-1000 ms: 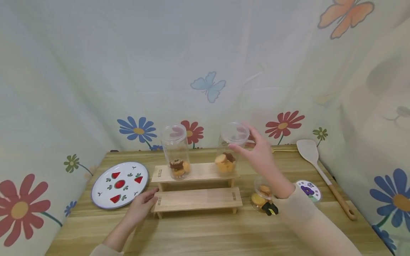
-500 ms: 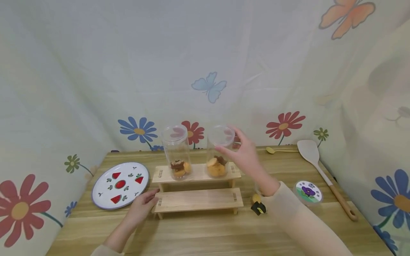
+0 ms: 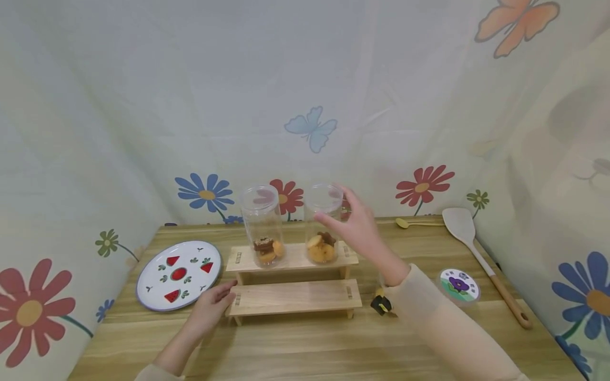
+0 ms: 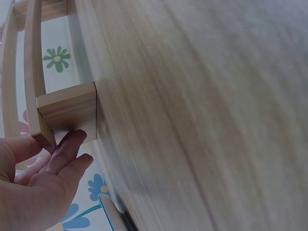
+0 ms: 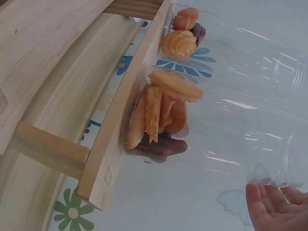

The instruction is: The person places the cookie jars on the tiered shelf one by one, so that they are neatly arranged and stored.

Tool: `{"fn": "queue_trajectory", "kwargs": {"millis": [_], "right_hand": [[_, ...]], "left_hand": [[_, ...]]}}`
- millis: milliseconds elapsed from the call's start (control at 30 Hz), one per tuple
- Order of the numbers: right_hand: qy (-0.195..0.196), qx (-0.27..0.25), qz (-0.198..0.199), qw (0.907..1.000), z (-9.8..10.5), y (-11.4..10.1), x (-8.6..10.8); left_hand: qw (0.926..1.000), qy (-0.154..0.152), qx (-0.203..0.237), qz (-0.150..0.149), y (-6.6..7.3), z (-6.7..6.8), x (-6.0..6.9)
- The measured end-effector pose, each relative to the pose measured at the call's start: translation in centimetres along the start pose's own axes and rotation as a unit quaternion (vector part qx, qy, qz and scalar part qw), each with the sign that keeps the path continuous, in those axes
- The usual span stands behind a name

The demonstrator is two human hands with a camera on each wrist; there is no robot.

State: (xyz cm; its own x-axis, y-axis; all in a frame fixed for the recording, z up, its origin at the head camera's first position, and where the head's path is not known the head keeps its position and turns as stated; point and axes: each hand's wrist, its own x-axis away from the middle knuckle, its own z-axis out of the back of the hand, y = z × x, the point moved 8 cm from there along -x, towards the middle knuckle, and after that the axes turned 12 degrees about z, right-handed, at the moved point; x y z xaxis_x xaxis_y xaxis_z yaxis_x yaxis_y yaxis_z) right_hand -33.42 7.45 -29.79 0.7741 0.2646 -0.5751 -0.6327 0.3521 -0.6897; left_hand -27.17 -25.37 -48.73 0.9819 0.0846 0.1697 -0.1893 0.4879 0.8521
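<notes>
My right hand (image 3: 358,225) holds a clear jar (image 3: 312,227) near its lid, thumb in front and fingers behind. The jar, with several cookies at its bottom, stands upright on the upper step of a wooden two-tier shelf (image 3: 295,296), towards the right end. In the right wrist view, my fingertips (image 5: 255,192) touch the jar near its top. To the left on that step stands a second clear jar (image 3: 257,222) holding cookies. My left hand (image 3: 212,304) grips the left end of the lower step; the left wrist view has the fingers (image 4: 67,149) below the board (image 4: 36,96).
A white plate (image 3: 157,270) with watermelon pictures lies at left. A small clear tub with a black-and-yellow piece (image 3: 381,305) is mostly hidden by the right forearm. Rightwards are a round flower-printed lid (image 3: 458,286), a spatula (image 3: 481,259) and a gold spoon (image 3: 402,223).
My right hand has moved left with its jar along the upper step, closer to the other jar. The forearm now covers more of the tub. My left hand has stayed still.
</notes>
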Motion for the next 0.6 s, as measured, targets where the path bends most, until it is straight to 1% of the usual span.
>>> {"fn": "queue_trajectory", "kwargs": {"millis": [200,333,433,600], "right_hand": [[0.003,-0.005,0.006,1.0,-0.2,0.3,0.0],[0.004,-0.034,0.004,0.9994,-0.3,0.4,0.3],[0.005,-0.055,-0.003,0.9985,-0.1,0.5,1.0],[0.001,-0.051,-0.024,0.9984,0.7,0.5,2.4]], "left_hand": [[1.0,0.001,-0.003,0.001,0.1,0.1,0.1],[1.0,0.004,-0.004,-0.001,0.2,0.2,0.1],[1.0,0.003,-0.005,0.001,0.2,0.2,0.1],[1.0,-0.001,-0.007,0.005,0.2,0.1,0.2]]}}
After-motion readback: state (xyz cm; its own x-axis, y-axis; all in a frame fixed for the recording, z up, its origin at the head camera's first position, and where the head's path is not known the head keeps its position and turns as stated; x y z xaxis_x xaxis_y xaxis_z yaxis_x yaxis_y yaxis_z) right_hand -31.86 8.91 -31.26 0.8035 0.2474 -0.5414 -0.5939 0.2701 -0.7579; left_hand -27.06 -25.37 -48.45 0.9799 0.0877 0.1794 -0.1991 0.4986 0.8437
